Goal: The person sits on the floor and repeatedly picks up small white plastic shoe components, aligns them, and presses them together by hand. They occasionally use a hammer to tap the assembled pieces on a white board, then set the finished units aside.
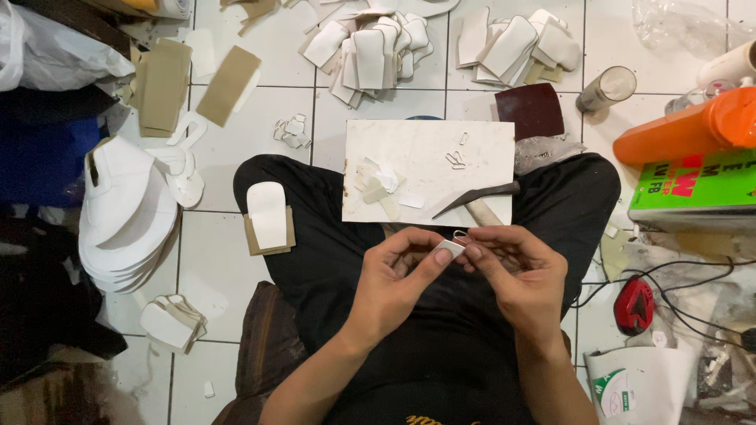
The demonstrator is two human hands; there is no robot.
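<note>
White strip pinched between left hand and right hand.

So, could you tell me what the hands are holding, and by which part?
Both hands, left hand and right hand, pinch a small white strip by its ends between thumb and fingertips.
</note>
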